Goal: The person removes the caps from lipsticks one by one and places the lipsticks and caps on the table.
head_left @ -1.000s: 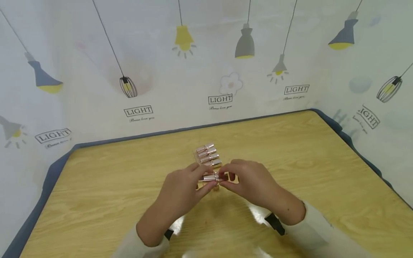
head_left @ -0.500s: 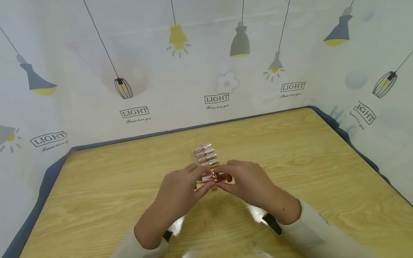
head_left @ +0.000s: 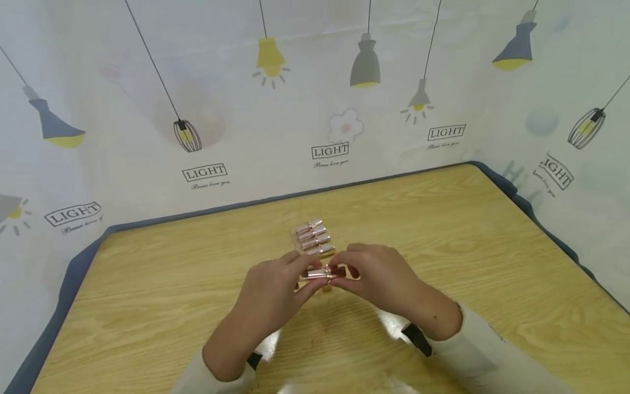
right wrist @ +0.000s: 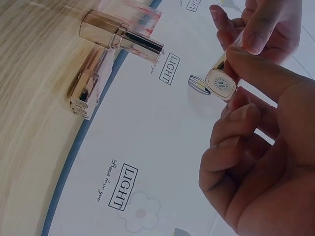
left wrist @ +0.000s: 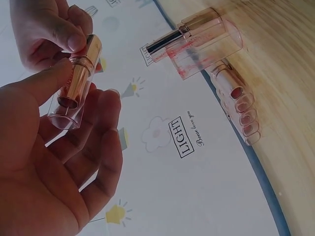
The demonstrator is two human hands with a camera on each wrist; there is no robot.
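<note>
Both hands hold one lipstick (head_left: 317,272) crosswise above the table. It has a rose-gold tube and a clear cap (left wrist: 64,120). My left hand (head_left: 270,287) pinches its left, capped part between thumb and index finger, while the other fingers curve loosely below. On the right, my right hand (head_left: 384,279) pinches the base end, where a round label (right wrist: 222,84) shows in the right wrist view. Just beyond the hands lies a row of several similar lipsticks (head_left: 315,237), side by side. A nearer lipstick (right wrist: 103,29) shows beside a clear, red-smeared piece (left wrist: 209,46).
The wood-grain table (head_left: 162,273) reaches to a blue edging at the back and sides. Behind it hangs a pale wall covering (head_left: 275,126) printed with lamps and the word LIGHT. A black wrist strap (head_left: 417,339) shows by the right sleeve.
The head view has shifted slightly, moving the scene a little left in the picture. Both hands keep their pinch on the lipstick, with only small finger movements.
</note>
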